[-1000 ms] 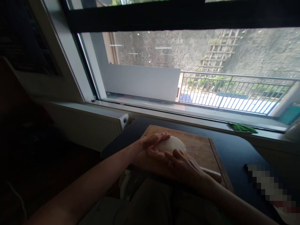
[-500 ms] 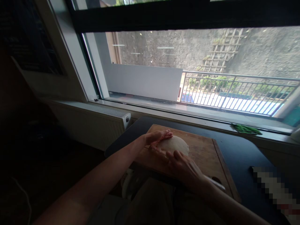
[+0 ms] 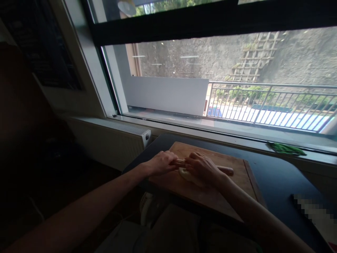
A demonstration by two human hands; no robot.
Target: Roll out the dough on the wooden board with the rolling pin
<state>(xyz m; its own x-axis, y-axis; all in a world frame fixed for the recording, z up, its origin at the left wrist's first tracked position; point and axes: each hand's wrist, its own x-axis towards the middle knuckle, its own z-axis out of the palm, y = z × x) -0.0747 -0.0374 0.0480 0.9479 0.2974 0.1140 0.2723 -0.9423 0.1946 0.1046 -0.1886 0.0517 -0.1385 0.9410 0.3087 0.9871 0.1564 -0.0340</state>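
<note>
A wooden rolling pin point(image 3: 225, 170) lies across the wooden board point(image 3: 231, 195), its right end sticking out past my right hand. Fingers of my left hand point(image 3: 163, 162) are wrapped round the pin near its left end. My right hand point(image 3: 201, 167) is closed over the pin's middle, a short way from the left one. Pale dough point(image 3: 187, 175) shows below the pin, partly hidden under my right hand and forearm.
The board rests on a dark table point(image 3: 279, 182) with rounded corners. A green cloth point(image 3: 286, 148) lies on the windowsill behind. At the table's right is a blurred object point(image 3: 316, 212). A white radiator point(image 3: 113, 140) stands to the left, under the window.
Both hands have moved onto the rolling pin. The dough, earlier a wide round sheet between the hands, now shows only as a small part near the pin. The view has shifted slightly.
</note>
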